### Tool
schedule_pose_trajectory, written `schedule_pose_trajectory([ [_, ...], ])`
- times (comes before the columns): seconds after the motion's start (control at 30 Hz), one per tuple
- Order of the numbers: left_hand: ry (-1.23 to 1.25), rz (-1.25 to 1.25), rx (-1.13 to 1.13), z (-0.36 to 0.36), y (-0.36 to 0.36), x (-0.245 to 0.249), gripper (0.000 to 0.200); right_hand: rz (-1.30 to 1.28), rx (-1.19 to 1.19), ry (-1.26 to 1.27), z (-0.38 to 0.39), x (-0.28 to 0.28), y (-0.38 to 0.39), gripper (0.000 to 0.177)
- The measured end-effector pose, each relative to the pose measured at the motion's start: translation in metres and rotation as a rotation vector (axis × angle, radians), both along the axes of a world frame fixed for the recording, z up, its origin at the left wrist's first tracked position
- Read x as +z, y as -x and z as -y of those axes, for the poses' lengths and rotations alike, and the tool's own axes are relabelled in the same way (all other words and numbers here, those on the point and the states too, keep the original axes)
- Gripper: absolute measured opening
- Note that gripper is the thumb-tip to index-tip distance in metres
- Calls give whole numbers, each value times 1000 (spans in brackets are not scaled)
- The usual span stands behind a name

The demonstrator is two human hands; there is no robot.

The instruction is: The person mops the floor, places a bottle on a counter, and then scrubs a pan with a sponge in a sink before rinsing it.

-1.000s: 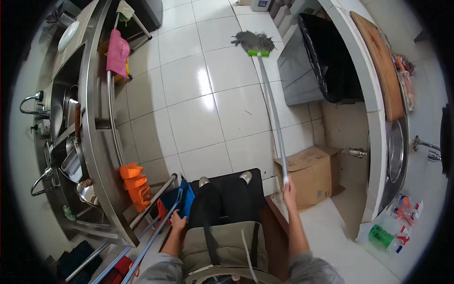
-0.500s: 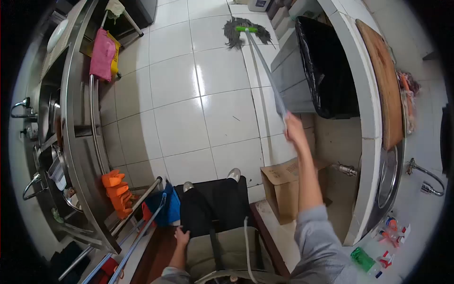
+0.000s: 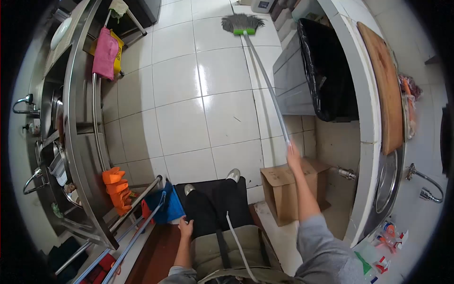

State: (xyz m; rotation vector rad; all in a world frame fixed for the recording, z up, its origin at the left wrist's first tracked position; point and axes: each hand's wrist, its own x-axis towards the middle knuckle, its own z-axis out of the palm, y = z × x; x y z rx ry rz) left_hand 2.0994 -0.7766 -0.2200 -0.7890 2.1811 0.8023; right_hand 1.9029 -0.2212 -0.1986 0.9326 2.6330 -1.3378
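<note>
My right hand [image 3: 293,155] is wrapped round the end of the long metal handle [image 3: 269,85] of a mop. The mop's grey strands [image 3: 242,22] lie fanned out on the tiles at the far end, beyond its green clamp [image 3: 244,31]. My left hand [image 3: 186,228] hangs low beside my thigh, close to a blue dustpan [image 3: 171,208]. Its fingers look loosely bent and apart, with nothing seen in them.
On the right are a grey bin [image 3: 295,90] with a black liner, a cardboard box [image 3: 283,184] and a cutting board [image 3: 385,90] on the counter. A steel sink bench [image 3: 78,156] runs along the left, with orange gloves [image 3: 117,189] and a pink cloth [image 3: 106,54] on its rails.
My right hand has drawn back towards me with the mop handle. The mop head has shifted slightly left, its strands now trailing behind the clamp. My left hand has risen a little.
</note>
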Motion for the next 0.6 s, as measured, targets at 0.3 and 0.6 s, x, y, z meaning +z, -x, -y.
schedule_pose_trajectory([
  [0.3,-303,-450,-542,-170,149,40,79,730,-548,463,78,368,-179,42],
  [0.6,-901,-948,-1003,-404,195,132,54,684,-227,-21,96,473,-148,48],
])
